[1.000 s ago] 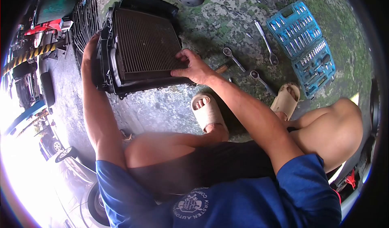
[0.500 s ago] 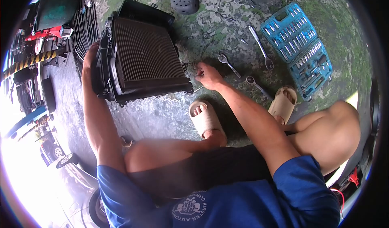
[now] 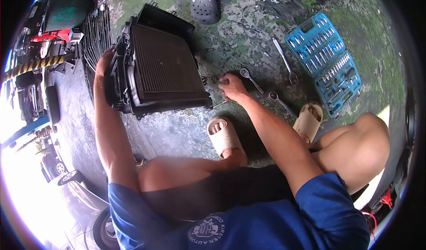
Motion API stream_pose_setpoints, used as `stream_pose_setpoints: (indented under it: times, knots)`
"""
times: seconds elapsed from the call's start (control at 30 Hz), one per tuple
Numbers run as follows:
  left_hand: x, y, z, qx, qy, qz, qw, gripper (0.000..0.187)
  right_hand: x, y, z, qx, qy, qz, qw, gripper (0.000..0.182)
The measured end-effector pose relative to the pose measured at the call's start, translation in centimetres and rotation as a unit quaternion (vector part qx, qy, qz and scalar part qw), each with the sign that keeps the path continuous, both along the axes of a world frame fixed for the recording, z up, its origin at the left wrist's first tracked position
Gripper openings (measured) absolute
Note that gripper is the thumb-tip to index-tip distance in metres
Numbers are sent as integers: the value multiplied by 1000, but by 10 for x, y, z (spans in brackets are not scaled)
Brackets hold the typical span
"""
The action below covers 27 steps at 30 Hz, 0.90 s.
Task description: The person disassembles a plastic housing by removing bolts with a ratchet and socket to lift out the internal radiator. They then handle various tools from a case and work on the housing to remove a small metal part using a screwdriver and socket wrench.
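Note:
A car radiator (image 3: 166,63) in a black plastic frame stands tilted on the floor in front of me. My left hand (image 3: 105,63) is closed round the frame's left edge, with its fingertips partly hidden behind it. Just off the radiator's right edge, my right hand (image 3: 232,87) is low over the floor with its fingers pinched together. Whatever lies between those fingers is too small to make out. A thin metal rod (image 3: 219,104) shows on the floor below that hand. Two ratchets, one nearer (image 3: 251,80) and one by my foot (image 3: 282,103), lie to the right.
A long-handled ratchet (image 3: 285,61) lies beside an open blue socket set (image 3: 326,63). Another person's dark clog (image 3: 205,5) stands beyond the radiator. Black parts (image 3: 282,3) lie at the back. My sandalled feet (image 3: 224,136) are close by. A wire grille (image 3: 95,37) is at left.
My view has tilted up slightly, so more of the other person's leg shows at the top. My left hand keeps its hold; the right hand's fingers have shifted slightly beside the radiator.

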<state>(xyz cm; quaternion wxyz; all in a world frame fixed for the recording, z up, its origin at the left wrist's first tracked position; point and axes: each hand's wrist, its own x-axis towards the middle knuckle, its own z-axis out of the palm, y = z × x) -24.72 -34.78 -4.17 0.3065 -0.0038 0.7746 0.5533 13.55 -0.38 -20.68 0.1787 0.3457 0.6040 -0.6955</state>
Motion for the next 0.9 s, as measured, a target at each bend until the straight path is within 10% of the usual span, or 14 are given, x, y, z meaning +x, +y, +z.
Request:
stream_pose_setpoints:
  times: [0.33, 0.4, 0.9]
  knots:
    - [-11, -15, -9, -226, 194, -119, 947, 27, 0, 0, 0, 15, 7, 6, 1000, 29]
    - [-7, -17, -1, -331, 348, -268, 835, 30, 0, -1, -3, 19, 15, 13, 1000, 28]
    - [20, 26, 8, -78, 89, 50, 992, 28, -4, -2, -2, 29, -13, 37, 999, 34]
